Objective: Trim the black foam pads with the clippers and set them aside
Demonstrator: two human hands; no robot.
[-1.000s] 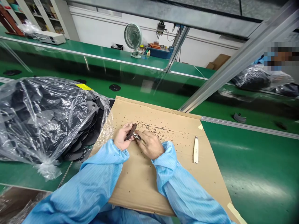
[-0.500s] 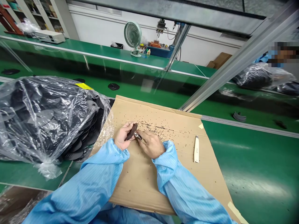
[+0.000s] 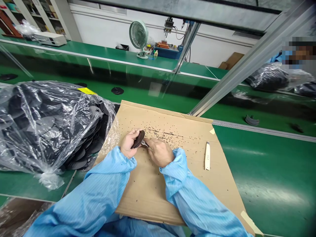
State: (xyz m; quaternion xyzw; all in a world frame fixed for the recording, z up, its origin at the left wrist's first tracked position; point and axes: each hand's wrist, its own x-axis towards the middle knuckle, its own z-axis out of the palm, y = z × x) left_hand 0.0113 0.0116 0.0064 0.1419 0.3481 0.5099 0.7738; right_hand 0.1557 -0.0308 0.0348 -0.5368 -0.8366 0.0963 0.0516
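Observation:
My left hand is closed around a dark round disc, tilted up on its edge. In my right hand is a metal hand tool that looks like a pair of nippers; its jaws meet the right edge of the disc. The fingers hide most of the tool's handles. Both hands are above a cardboard sheet strewn with many tiny black bits. To the right on the cardboard lies a cream-handled utility knife.
A large clear plastic bag full of dark discs lies on the left. Behind the cardboard, a green conveyor belt carries a few dark parts. A metal post slants up at the right. A fan stands at the back; another person is partly visible far right.
The disc in my left hand has turned slightly, showing more of its flat face. The tool's jaws have shifted a little along its edge. The view has moved slightly.

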